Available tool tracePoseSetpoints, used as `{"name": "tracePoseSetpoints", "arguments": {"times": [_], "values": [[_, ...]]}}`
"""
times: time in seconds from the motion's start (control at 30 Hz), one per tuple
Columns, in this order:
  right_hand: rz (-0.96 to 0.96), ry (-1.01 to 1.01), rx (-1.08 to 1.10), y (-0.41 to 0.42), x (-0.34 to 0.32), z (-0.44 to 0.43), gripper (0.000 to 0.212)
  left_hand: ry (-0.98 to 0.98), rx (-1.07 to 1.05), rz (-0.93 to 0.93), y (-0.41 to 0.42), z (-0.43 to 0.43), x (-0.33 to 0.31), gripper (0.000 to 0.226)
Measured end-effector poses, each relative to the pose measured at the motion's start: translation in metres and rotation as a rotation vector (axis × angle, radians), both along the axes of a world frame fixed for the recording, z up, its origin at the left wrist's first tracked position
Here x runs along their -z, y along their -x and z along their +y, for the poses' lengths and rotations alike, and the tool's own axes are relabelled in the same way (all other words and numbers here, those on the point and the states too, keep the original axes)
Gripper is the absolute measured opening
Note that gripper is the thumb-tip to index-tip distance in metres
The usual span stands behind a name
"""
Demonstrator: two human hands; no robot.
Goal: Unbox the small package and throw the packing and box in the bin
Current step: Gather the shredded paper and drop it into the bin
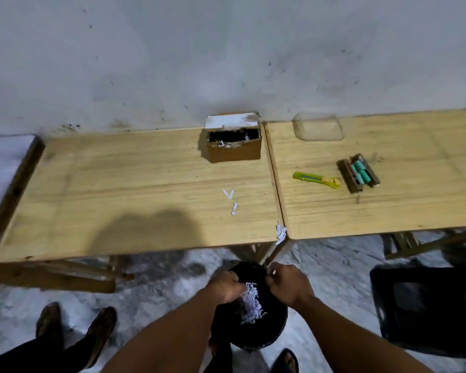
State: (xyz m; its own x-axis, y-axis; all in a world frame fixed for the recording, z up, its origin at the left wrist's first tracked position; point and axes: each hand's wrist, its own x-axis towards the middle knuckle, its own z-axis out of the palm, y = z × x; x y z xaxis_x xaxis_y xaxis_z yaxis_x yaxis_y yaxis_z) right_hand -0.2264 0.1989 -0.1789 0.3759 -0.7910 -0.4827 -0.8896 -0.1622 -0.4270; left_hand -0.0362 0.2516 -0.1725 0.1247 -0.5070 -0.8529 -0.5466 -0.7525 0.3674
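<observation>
From the head view, both hands are hanging over the black bin (249,327) on the floor, so the white paper shreds (250,302) are falling in. The left hand (225,288) is pinching the shreds; the right hand (288,285) is curled, maybe around scraps. The open box (234,150) is waiting far back on the tabletop (119,184), with stray bits (230,200) lying near it.

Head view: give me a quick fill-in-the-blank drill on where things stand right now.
1. Both hands are over the black ____, dropping shredded paper.
2. The cardboard box sits on the table with its top ____.
3. The cutter has a ____ handle.
4. The clear tray sits on the ____ table.

Missing: bin; open; yellow-green; right
</observation>
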Motion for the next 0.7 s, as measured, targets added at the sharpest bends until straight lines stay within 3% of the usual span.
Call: {"name": "tracePoseSetpoints", "arguments": {"times": [0.17,0.3,0.5,0.6,0.7], "values": [[-0.090,0.187,-0.058,0.005,-0.040,-0.026,0.020,0.176,0.013,0.008,-0.009,-0.026,-0.044,0.022],[-0.157,0.311,-0.083,0.005,-0.056,-0.051,0.016,0.341,-0.046,-0.009,-0.027,-0.065,-0.074,0.029],[-0.130,0.233,-0.138,-0.006,-0.053,-0.094,0.044,0.547,-0.107,-0.159,-0.080,-0.120,-0.083,0.017],[-0.169,0.180,-0.172,-0.013,-0.047,-0.110,0.060,0.558,-0.057,-0.267,-0.104,-0.130,-0.062,0.036],[-0.149,0.118,-0.394,-0.017,-0.043,-0.128,0.090,0.553,0.021,-0.397,-0.116,-0.135,-0.040,0.055]]}}
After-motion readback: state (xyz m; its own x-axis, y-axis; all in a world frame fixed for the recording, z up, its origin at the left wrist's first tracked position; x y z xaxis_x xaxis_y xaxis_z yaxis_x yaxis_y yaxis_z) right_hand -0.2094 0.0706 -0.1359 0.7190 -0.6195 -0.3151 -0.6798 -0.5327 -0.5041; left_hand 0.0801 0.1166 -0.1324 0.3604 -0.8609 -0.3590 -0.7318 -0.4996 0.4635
